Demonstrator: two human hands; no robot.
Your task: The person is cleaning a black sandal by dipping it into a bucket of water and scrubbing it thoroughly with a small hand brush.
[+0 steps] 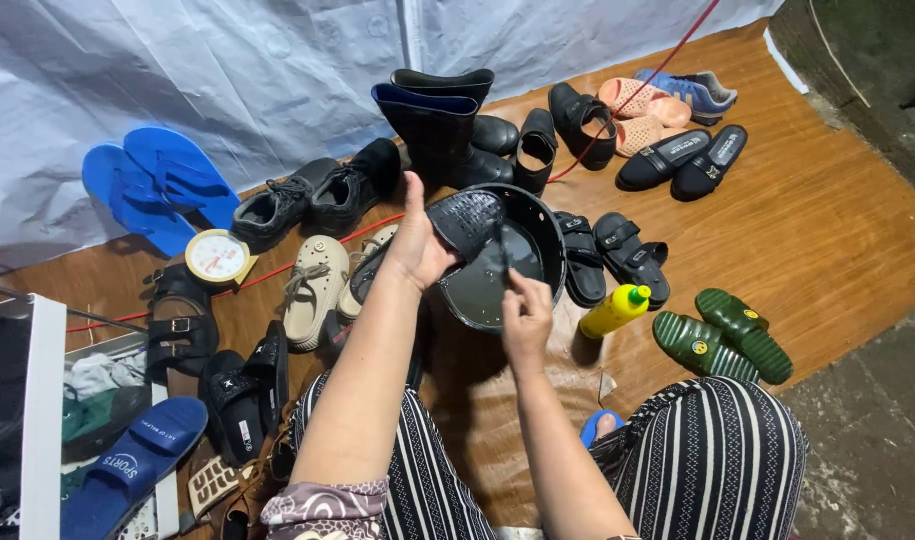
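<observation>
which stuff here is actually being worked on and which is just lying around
In use: left hand holding black shoe; right hand with small brush; black basin.

Lying about: yellow bottle, green sandals, blue flip-flops, black boots, clock.

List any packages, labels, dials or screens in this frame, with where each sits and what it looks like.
Yellow bottle: lies on the floor right of the black basin, yellow body, green cap.
Round dial: on the floor left of the cream shoes, white face, yellow rim.
Blue slide sandal: bottom left, white lettering on its strap.
No screens or signs.
</observation>
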